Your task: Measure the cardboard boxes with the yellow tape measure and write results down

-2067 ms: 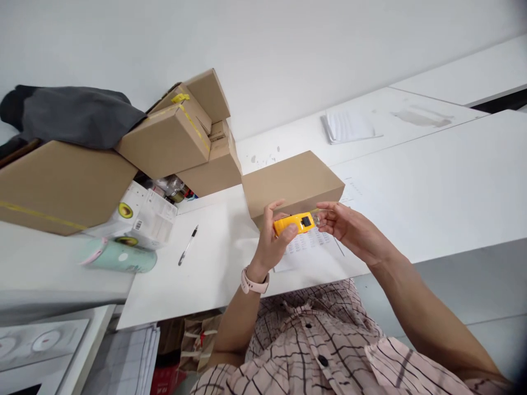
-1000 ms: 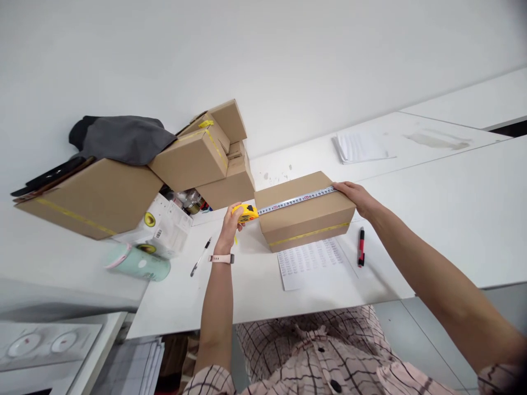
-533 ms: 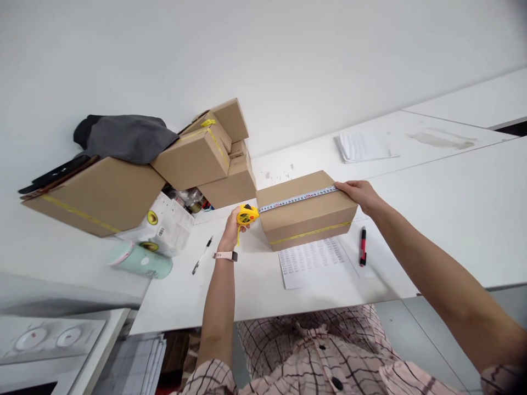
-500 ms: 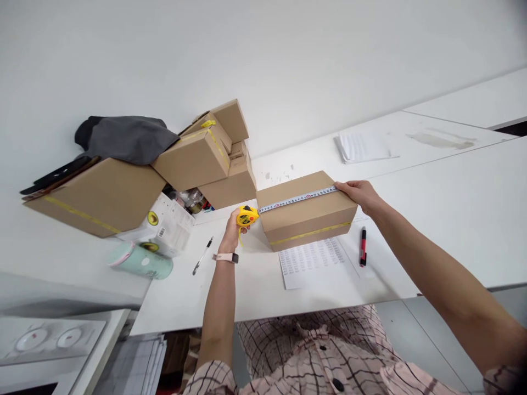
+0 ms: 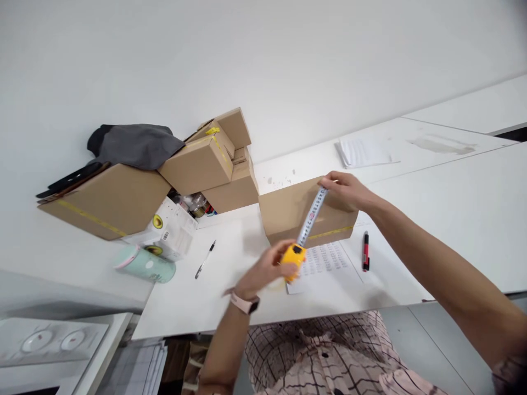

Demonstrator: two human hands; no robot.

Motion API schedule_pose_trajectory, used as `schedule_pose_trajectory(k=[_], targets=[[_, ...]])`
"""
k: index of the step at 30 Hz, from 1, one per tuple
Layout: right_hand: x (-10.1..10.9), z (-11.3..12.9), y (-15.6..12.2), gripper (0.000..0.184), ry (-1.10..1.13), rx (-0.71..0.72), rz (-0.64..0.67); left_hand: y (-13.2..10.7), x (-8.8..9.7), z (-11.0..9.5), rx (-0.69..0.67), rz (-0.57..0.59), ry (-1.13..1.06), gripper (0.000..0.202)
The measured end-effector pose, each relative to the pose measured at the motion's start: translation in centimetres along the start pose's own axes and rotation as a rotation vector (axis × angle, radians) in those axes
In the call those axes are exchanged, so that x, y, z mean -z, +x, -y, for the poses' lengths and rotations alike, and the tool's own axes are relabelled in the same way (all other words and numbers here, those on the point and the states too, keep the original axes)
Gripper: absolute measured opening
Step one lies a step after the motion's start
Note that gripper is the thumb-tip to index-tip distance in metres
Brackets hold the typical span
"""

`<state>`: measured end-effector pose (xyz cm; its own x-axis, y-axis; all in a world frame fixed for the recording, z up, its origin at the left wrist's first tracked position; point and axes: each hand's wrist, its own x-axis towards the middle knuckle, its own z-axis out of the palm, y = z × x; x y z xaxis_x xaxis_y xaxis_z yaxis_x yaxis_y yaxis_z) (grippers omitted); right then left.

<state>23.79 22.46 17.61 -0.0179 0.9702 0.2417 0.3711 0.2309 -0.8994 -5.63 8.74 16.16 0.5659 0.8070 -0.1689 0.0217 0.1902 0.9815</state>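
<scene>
A brown cardboard box (image 5: 284,211) with yellow tape lies on the white table (image 5: 230,285). My left hand (image 5: 267,269) grips a yellow tape measure (image 5: 293,254) in front of the box, blurred by motion. Its blade (image 5: 312,215) runs up across the box to the far top edge. There my right hand (image 5: 343,191) pinches the blade's end against the box. A printed sheet (image 5: 325,260) lies under the tape measure.
A red and black marker (image 5: 365,250) lies right of the sheet, a pen (image 5: 205,259) to the left. Stacked cardboard boxes (image 5: 206,159), a white carton (image 5: 171,230), a mint bottle (image 5: 146,264) and a dark cloth (image 5: 135,144) crowd the left. Folded paper (image 5: 362,152) lies far back.
My left hand has swung the tape measure body from the box's left end toward me, to the box's front. The blade now crosses the box's width. My right hand stayed at the far edge.
</scene>
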Motion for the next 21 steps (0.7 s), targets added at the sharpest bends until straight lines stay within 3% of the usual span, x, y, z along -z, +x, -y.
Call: schedule_pose_trajectory(k=[2,4,7,12,16,21], targets=[[-1.4,0.9,0.7,0.034,-0.061,0.062,0.15,0.7,-3.4,1.9,0.05,0.069,-0.183,0.064],[-2.7,1.2,2.2,0.033,-0.119,0.072,0.235,1.9,-6.1,2.9,0.027,0.028,-0.341,0.066],[-4.0,0.5,5.2,0.034,-0.178,0.034,0.227,4.2,-8.1,2.5,-0.042,-0.074,-0.458,0.069],[-5.0,-2.0,8.8,0.045,-0.224,-0.084,-0.022,7.6,-8.4,0.8,-0.104,-0.171,-0.465,0.07],[-5.1,-2.8,8.8,0.05,-0.23,-0.102,-0.016,9.2,-8.3,0.7,-0.083,-0.225,-0.467,0.069],[-5.0,-2.1,7.8,0.053,-0.24,-0.111,0.044,10.3,-7.8,-0.1,-0.068,-0.229,-0.469,0.065]])
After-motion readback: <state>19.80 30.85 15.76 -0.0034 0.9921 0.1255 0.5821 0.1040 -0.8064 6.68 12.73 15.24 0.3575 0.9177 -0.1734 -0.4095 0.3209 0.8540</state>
